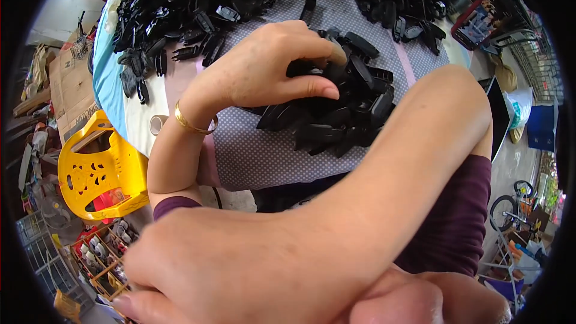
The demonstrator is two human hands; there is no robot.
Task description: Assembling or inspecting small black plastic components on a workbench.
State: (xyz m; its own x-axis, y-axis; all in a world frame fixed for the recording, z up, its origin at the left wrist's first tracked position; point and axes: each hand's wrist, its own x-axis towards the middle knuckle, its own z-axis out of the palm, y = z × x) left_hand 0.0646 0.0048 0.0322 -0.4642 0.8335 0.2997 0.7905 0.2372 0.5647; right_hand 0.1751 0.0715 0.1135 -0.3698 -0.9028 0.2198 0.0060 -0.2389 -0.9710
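My left hand (273,63), a gold bangle on its wrist, hovers over or rests on a small heap of black plastic clips (351,105) that look like hair clips. Its thumb is apart from its bent fingers, and dark pieces show in the gap; the other fingertips are hidden. Close in front of the view, my right hand (198,264) is raised, its forearm crossing from right to lower left. Its fingers curl down toward the left and are partly hidden and blurred, so whether they hold anything is unclear.
Larger mounds of black clips (174,6) cover the far side of the table with its dotted grey cloth (270,156). A tape roll (158,125) lies at the left edge. Beside the table stand a yellow plastic chair (129,171) and, far right, a red-framed tray (480,21).
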